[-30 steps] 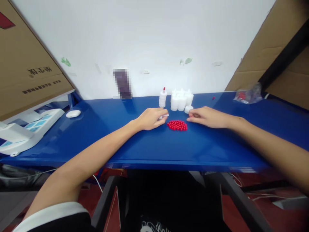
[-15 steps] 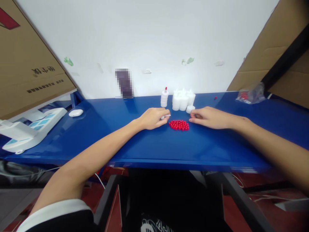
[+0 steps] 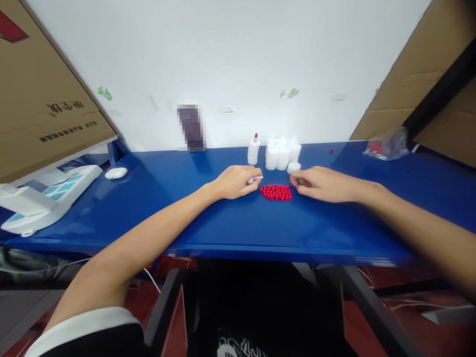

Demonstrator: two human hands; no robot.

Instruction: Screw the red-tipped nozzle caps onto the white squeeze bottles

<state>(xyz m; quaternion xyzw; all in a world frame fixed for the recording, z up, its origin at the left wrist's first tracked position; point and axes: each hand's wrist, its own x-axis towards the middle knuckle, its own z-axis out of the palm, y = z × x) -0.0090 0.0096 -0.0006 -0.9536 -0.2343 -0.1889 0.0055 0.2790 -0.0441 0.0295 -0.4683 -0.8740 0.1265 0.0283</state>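
A patch of several small red beads (image 3: 276,192) lies on the blue table (image 3: 238,223). My left hand (image 3: 233,181) rests just left of the beads, fingers closed round a small white bottle (image 3: 256,178) lying on its side. My right hand (image 3: 319,183) sits just right of the beads, fingers curled and pinched together at the patch's upper right edge; whether it holds a bead is hidden. Behind the beads stand a white bottle with a red tip (image 3: 253,149) and a cluster of white bottles (image 3: 281,154), with a white cap (image 3: 293,167) in front.
A white device with blue panels (image 3: 40,197) and a white oval object (image 3: 116,172) sit at the table's left. A clear bag of red beads (image 3: 386,144) and a stray red bead (image 3: 332,150) lie at the back right. Cardboard boxes (image 3: 44,99) flank both sides.
My right hand's fingers have curled in and shifted slightly toward the beads. My left hand has stayed put with the bottle.
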